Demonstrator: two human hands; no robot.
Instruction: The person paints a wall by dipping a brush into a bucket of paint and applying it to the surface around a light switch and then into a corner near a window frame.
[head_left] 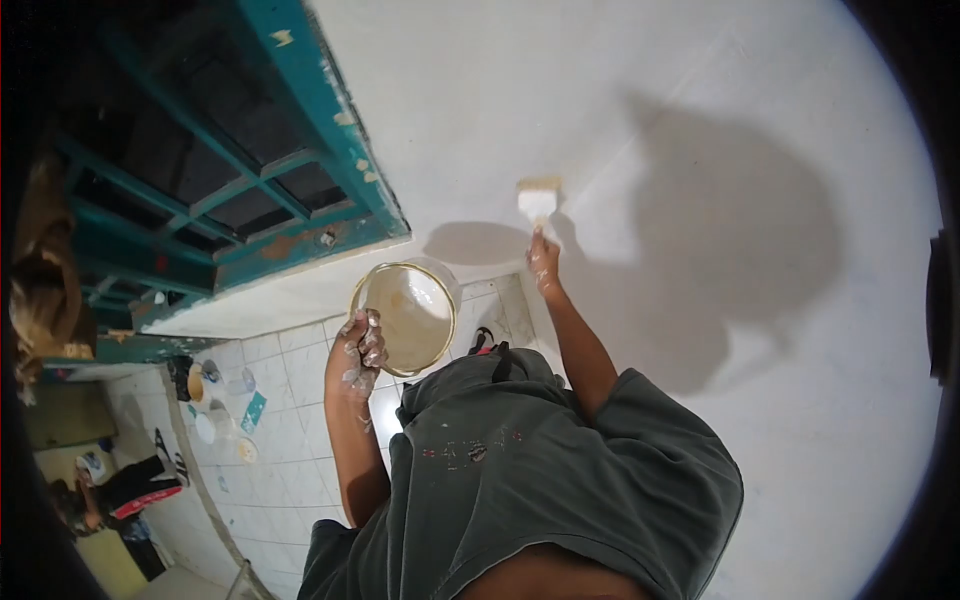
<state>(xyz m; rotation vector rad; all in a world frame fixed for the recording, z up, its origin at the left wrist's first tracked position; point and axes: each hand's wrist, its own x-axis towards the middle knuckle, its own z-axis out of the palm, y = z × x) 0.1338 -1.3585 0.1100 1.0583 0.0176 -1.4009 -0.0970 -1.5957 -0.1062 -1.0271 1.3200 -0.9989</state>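
Observation:
My right hand [543, 262] grips the handle of a wide paintbrush [539, 200], its bristles against the white wall [480, 110]. Paint smears mark the fingers and wrist. Lower and to the left, my left hand [362, 350] is closed on the rim of a round paint bucket [405, 318]. Pale, whitish paint coats the inside of the bucket, which is tilted so its opening faces me. White paint covers much of that hand's knuckles and wrist.
A teal window frame [385, 205] with dark panes is at upper left, its paint chipped. Several containers and a teal piece [254, 411] lie on the tiled floor [290, 400]. Another person [130, 490] is at lower left. My shadow [735, 230] falls across the wall.

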